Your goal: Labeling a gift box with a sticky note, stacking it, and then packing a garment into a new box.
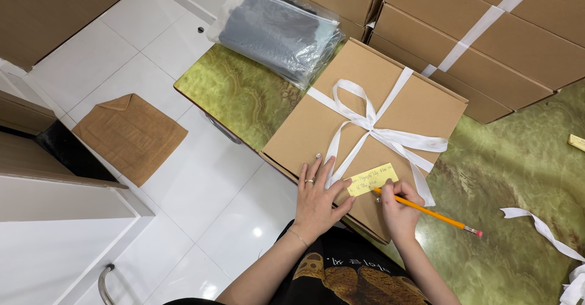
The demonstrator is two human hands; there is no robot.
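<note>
Right hand (399,204) grips pencil (426,212) on yellow note (372,179); left hand (317,198) steadies box (390,98)

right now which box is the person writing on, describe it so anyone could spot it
On the green marble table, it is the flat brown cardboard box at the near edge. Unlike the taped boxes behind, it has a white ribbon bow and a yellow note.

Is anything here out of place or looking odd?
Two things. A flattened brown paper bag lies on the white floor, left of the table. A loose white ribbon scrap trails near the table's right edge. The ribbon-tied box overhangs the table's near edge.
</note>
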